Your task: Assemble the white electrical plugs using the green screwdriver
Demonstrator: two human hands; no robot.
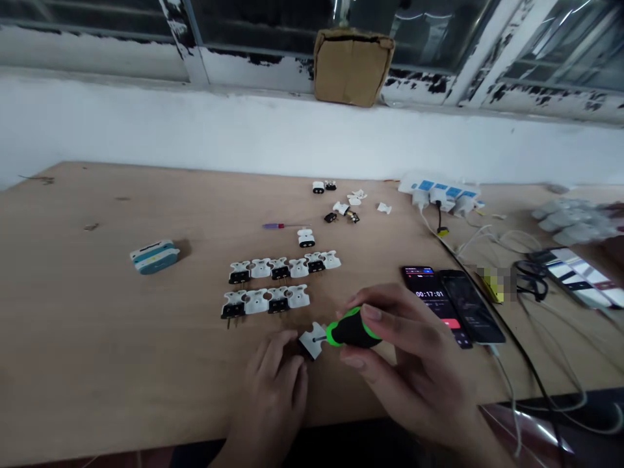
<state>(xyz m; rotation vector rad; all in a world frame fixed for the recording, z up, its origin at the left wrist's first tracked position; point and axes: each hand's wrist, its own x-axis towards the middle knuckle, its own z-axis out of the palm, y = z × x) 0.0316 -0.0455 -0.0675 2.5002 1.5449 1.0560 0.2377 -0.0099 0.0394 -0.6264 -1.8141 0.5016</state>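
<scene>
My right hand (409, 357) is closed around a green-and-black screwdriver (353, 328), whose tip meets the white face of a small plug (311, 341). That plug is tilted on the table near the front edge, its black base turned toward my left hand (277, 374). The fingers of my left hand are curled and pinch the plug's black side; their tips are partly hidden. Just beyond lie two rows of opened plug halves, a nearer row (257, 301) and a farther row (260, 268), white shells alternating with black pin bases.
A purple screwdriver (275, 226) and an assembled plug (306, 238) lie farther back, with loose parts (342, 208) behind. Two phones (472, 305) rest at right beside cables and a power strip (441, 194). At left stands a teal-and-white box (155, 257).
</scene>
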